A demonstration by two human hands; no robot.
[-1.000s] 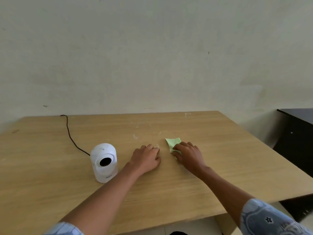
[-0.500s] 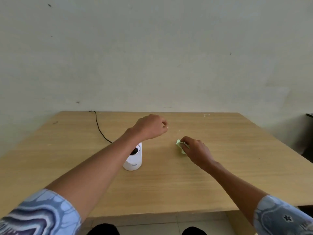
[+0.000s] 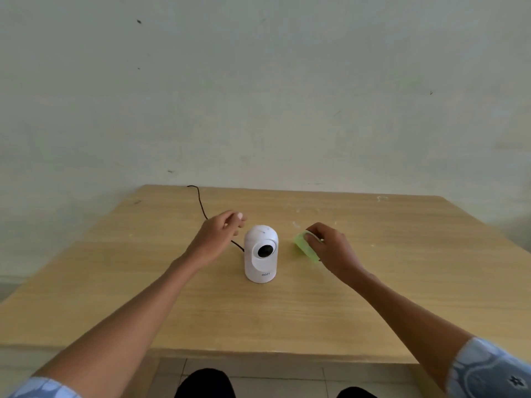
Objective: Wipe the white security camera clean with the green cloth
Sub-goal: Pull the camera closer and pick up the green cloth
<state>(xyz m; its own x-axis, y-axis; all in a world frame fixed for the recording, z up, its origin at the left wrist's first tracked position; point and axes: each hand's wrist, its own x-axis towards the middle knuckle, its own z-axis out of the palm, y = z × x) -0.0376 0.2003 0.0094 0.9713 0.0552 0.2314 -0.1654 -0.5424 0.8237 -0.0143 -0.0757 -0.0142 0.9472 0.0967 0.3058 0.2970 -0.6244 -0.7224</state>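
The white security camera [image 3: 261, 254] stands upright in the middle of the wooden table [image 3: 258, 317], its dark lens facing me. My left hand [image 3: 216, 236] hovers just left of its domed top, fingers loosely curled and apart, holding nothing and not touching it. My right hand [image 3: 333, 249] is to the camera's right, pinching the folded green cloth [image 3: 305, 248] a little above the tabletop. The cloth is a short gap away from the camera.
A black cable [image 3: 201, 208] runs from behind the camera to the table's far left edge. A pale wall stands right behind the table. Tiled floor shows below the near edge.
My left hand moved from over the camera to its left side, so the whole camera now shows. My right hand lifted the green cloth off the table. The view shifted.
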